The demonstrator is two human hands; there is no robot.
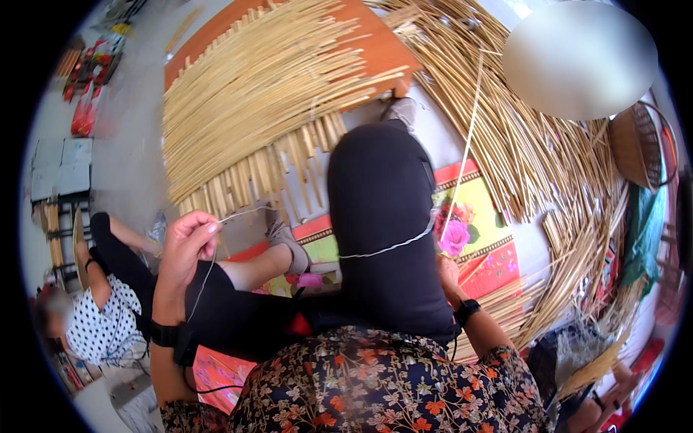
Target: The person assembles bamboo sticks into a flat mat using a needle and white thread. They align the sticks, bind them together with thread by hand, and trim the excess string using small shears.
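Note:
Thumb and forefinger of my left hand point(189, 244) pinch a thin pale string point(245, 213), which hangs down past my wrist. A length of similar string also crosses my black-clad right knee point(379, 187). Beside that leg, my right hand point(446, 274) is low over a floral red-and-yellow mat point(487, 209); its fingers are largely hidden by the leg, so what they hold cannot be seen. Near it lie loose straw-coloured sticks point(491, 303). In front of me, a layer of cut reeds point(253, 94) covers much of an orange board point(390, 68), with more short pieces below its edge.
A heap of long reeds point(469, 94) spreads along the right, near a wicker basket point(635, 148) and green sheeting point(641, 227). Another person point(101, 317) in a polka-dot top sits at the left. Behind them are stacked items point(90, 101) and grey furniture point(65, 169).

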